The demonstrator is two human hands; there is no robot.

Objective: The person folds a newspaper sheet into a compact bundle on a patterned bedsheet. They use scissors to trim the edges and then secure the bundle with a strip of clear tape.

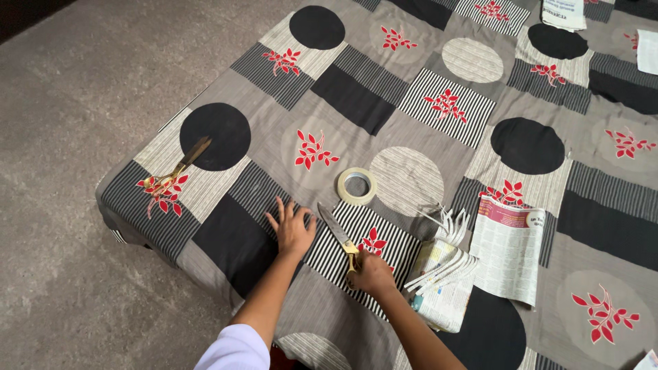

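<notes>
Scissors work on a bed-sized spread: grey, black and striped patchwork cloth with red leaf prints (411,103), laid over a grey carpeted floor (82,137).

Right hand (371,274) clenched round the handles of long steel-bladed scissors with brass-coloured handles (337,233); blades closed or nearly so, resting on the cloth and pointing away from the body, just beside the left hand (293,229). Left hand grasping nothing: fingers spread, palm pressed flat on a dark patch of the cloth. White sleeve (236,349) at the bottom edge.

Judged by what lies about, partly done: bundle of narrow white paper strips (449,253) cut and fanned out to the right of the scissors, lying on a crumpled sheet of newspaper (442,301). Uncut so far: folded newspaper with a pink header (510,247) just beside the strips, and more printed sheets (564,12) at the far edge. Roll of pale masking tape (357,186) flat on the cloth beyond the blades, apart from both hands, no loose end showing.

Second pair of brass-handled scissors (179,168) well off to the left, near the cloth's corner, untouched.

No box, bag or tray anywhere in view; strips and papers loose on the cloth.
</notes>
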